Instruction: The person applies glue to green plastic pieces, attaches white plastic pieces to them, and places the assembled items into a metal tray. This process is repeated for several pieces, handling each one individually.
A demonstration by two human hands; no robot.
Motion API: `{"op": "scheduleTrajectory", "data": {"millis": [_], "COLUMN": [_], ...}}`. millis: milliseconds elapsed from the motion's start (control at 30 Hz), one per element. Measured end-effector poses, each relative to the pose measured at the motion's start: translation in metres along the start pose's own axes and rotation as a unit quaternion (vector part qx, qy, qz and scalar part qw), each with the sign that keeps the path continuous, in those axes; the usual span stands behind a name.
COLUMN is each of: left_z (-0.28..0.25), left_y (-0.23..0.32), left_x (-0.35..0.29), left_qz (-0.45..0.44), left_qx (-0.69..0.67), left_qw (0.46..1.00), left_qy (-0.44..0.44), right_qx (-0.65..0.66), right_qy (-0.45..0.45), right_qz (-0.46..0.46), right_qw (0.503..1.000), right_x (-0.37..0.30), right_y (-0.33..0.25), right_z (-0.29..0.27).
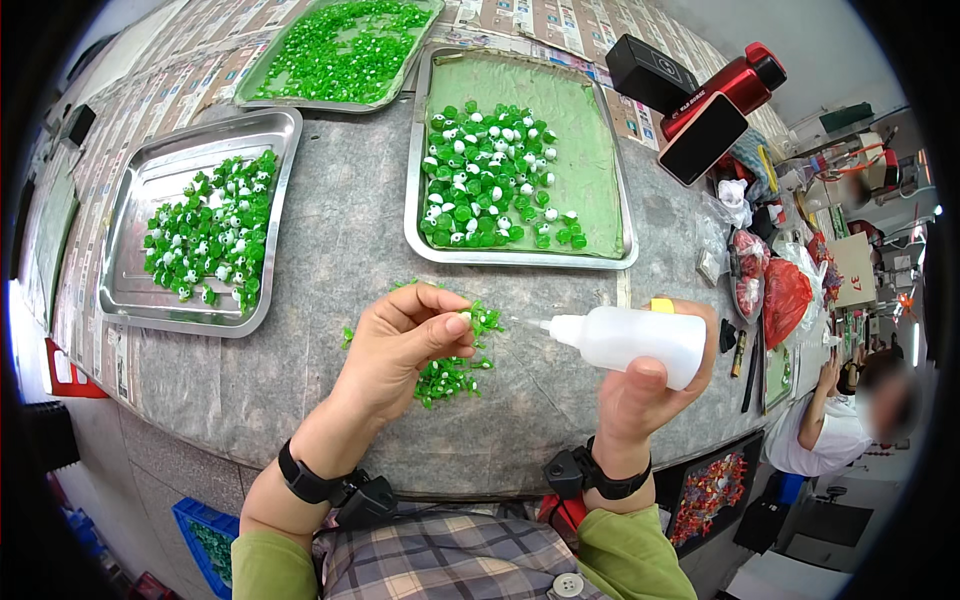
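Squeeze bottle lies across the right hand, gripped between thumb and fingers, its thin nozzle aimed at nine o'clock. It looks light, with soft plastic walls that should give under a press; the smooth sides could slip, so the middle of the body seems the best hold, clear of the slender, easily bent tip. At nine o'clock, just beyond the tip, the left hand pinches a small green piece, probably light, hard and fiddly, best taken by its edges. A loose pile of similar pieces sits below those fingertips.

Grey, creased sheeting covers the near counter, with printed paper farther out. From the bottle, a lined tray stands at eleven, a bare metal tray towards ten, and a phone near one, leaning by a red flask. Out in the room, a blue crate rests on the floor at eight, and another person is at four.
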State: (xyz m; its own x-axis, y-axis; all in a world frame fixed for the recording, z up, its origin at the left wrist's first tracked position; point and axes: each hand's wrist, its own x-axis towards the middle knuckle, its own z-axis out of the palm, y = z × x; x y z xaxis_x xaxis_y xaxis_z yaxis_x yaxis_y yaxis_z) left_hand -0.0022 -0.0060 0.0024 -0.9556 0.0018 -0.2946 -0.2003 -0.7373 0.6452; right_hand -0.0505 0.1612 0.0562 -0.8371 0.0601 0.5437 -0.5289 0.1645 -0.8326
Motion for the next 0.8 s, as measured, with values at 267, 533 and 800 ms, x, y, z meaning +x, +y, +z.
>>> {"op": "scheduleTrajectory", "data": {"millis": [267, 533, 800], "left_z": [0.003, 0.003, 0.003], "left_y": [0.0, 0.0, 0.001], "left_x": [0.0, 0.0, -0.001], "left_qz": [0.066, 0.069, 0.064], "left_qx": [0.036, 0.036, 0.026], "left_qw": [0.997, 0.997, 0.997], "left_qy": [0.017, 0.021, 0.038], "right_qx": [-0.016, -0.051, 0.056], "right_qy": [-0.047, -0.085, -0.021], "right_qz": [0.004, -0.01, 0.12], "right_qw": [0.999, 0.995, 0.991], "right_x": [-0.004, -0.003, 0.042], "right_y": [0.004, 0.01, 0.044], "right_z": [-0.001, -0.005, -0.048]}}
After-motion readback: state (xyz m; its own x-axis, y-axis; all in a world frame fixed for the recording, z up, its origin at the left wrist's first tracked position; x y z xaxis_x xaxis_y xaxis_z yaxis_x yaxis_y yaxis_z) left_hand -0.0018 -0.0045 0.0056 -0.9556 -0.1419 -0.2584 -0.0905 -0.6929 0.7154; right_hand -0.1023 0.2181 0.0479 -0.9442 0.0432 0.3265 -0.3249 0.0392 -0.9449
